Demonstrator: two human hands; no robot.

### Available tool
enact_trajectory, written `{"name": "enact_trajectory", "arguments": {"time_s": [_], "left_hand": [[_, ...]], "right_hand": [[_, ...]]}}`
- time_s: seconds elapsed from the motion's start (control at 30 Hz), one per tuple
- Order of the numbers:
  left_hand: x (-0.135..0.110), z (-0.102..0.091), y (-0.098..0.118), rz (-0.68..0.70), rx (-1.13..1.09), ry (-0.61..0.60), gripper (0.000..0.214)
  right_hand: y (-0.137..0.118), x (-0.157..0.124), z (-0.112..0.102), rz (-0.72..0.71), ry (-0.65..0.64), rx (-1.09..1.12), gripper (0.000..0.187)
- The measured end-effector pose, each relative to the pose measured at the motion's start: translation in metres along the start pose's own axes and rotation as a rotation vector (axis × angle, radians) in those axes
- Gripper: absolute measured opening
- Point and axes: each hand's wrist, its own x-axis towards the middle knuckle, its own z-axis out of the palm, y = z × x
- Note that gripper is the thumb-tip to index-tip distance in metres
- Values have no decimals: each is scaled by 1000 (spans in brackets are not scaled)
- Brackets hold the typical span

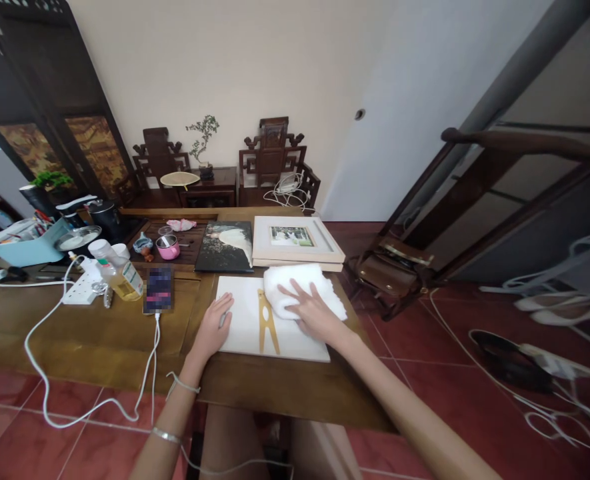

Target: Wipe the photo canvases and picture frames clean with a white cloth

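A white picture frame lies face down (247,327) on the wooden table (99,333), with a tan wooden stand piece (267,323) on its back. My left hand (213,330) rests flat on the frame's left edge, fingers stretched out. My right hand (311,310) lies flat with spread fingers on a folded white cloth (302,287), which sits on the frame's upper right part.
Behind lie a white framed photo (295,241) and a dark bird picture (227,247). To the left are a phone (158,289) with a white cable, an oil bottle (122,279), a power strip (82,288), a pink cup (168,247) and kettles. Chairs stand against the wall; stair rail at right.
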Motion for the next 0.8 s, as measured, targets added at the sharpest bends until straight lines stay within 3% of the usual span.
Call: {"name": "enact_trajectory", "arguments": {"time_s": [0.17,0.4,0.5,0.6,0.8], "left_hand": [[0,-1,1,7,2,2,37],[0,0,0,12,1,-5,38],[0,0,-1,17,1,-4,38],[0,0,-2,13,8,-2,39],[0,0,-3,12,13,-8,38]], "right_hand": [[1,7,-2,33,-48,98,57],[-44,-76,-17,-21,-200,210,55],[-55,-97,-21,-45,-253,251,56],[-49,-83,-26,3,-249,276,58],[-9,-3,-25,92,-201,211,60]]}}
